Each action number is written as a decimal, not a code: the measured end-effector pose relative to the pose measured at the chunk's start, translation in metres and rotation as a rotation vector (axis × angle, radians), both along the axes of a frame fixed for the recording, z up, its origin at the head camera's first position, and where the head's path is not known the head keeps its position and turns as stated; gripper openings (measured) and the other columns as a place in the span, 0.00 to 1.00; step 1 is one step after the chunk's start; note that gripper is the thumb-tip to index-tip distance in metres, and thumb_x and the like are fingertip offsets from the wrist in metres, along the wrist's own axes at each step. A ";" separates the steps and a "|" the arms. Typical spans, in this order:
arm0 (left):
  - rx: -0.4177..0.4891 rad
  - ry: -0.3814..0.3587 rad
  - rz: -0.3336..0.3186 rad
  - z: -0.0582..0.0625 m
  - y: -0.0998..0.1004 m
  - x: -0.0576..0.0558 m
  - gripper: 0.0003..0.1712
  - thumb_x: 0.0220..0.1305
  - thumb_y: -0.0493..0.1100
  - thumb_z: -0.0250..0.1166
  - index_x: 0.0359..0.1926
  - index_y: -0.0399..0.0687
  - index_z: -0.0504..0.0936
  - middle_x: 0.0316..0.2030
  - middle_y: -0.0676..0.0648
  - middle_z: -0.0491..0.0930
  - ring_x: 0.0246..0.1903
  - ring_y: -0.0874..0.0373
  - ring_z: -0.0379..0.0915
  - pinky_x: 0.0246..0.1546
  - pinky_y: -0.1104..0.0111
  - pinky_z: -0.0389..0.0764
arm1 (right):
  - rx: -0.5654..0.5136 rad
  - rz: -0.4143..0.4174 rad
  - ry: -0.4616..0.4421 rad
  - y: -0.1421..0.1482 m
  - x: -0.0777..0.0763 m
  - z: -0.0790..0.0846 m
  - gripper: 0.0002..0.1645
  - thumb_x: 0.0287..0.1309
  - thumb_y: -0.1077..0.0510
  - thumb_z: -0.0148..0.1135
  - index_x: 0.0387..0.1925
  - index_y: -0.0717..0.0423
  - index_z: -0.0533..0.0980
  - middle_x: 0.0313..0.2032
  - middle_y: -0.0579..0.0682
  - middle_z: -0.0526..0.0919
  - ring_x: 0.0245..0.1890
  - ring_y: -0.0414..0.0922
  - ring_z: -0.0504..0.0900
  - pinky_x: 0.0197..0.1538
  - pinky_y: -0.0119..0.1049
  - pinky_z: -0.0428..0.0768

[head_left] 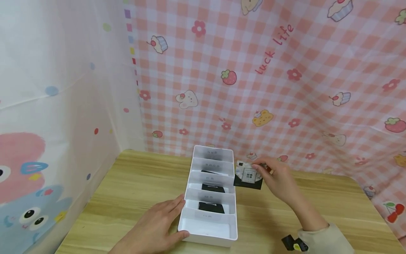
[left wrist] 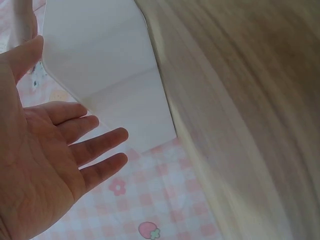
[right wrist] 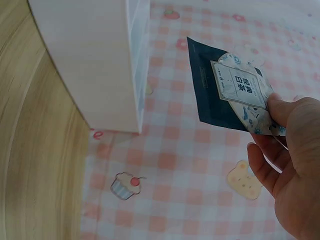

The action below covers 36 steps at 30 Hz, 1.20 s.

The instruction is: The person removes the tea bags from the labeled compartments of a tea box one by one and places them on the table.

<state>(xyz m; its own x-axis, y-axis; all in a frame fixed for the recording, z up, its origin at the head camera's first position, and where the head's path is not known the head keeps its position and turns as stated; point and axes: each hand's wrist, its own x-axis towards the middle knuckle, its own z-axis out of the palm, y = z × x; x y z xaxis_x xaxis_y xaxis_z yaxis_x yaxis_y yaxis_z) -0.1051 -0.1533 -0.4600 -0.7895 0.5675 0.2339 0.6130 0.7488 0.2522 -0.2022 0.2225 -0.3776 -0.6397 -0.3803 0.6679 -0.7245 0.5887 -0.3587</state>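
My right hand (head_left: 279,180) pinches a tea sachet (head_left: 248,175) between thumb and fingers, just right of a long white divided box (head_left: 207,240). In the right wrist view the sachet (right wrist: 225,90) is dark with a pale label and a blue floral print, held apart from the box wall (right wrist: 85,55). The left hand (head_left: 155,218) rests against the box's left side, its thumb at the front corner. Its fingers (left wrist: 102,147) look extended in the left wrist view. Dark sachets (head_left: 211,207) lie in three of the compartments.
The box stands on a wooden table (head_left: 127,183), its dividers (head_left: 209,180) marked with small labels. A black and yellow piece (head_left: 295,244) shows beside the right sleeve. Behind the table hangs a pink checked cloth (head_left: 203,116); a white printed cloth (head_left: 73,106) hangs on the left.
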 end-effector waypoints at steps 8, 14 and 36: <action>0.003 0.052 -0.009 0.000 0.001 0.000 0.48 0.72 0.72 0.58 0.70 0.34 0.75 0.73 0.41 0.71 0.66 0.47 0.75 0.63 0.50 0.78 | -0.011 -0.066 -0.091 0.009 -0.016 -0.007 0.07 0.62 0.71 0.70 0.39 0.60 0.85 0.31 0.46 0.87 0.25 0.35 0.77 0.28 0.31 0.80; -0.004 0.028 -0.001 -0.001 0.001 0.000 0.49 0.72 0.73 0.57 0.71 0.35 0.74 0.74 0.41 0.70 0.67 0.47 0.74 0.64 0.50 0.78 | -0.025 -0.099 -0.156 0.015 -0.029 -0.016 0.04 0.67 0.68 0.68 0.40 0.60 0.85 0.30 0.47 0.86 0.24 0.36 0.77 0.26 0.32 0.78; -0.020 -0.009 0.015 -0.001 0.001 0.000 0.50 0.72 0.74 0.56 0.72 0.36 0.74 0.75 0.43 0.69 0.67 0.46 0.74 0.64 0.49 0.77 | -0.056 -0.128 -0.371 0.044 -0.079 -0.078 0.05 0.67 0.67 0.68 0.33 0.58 0.85 0.26 0.48 0.82 0.23 0.40 0.71 0.26 0.31 0.70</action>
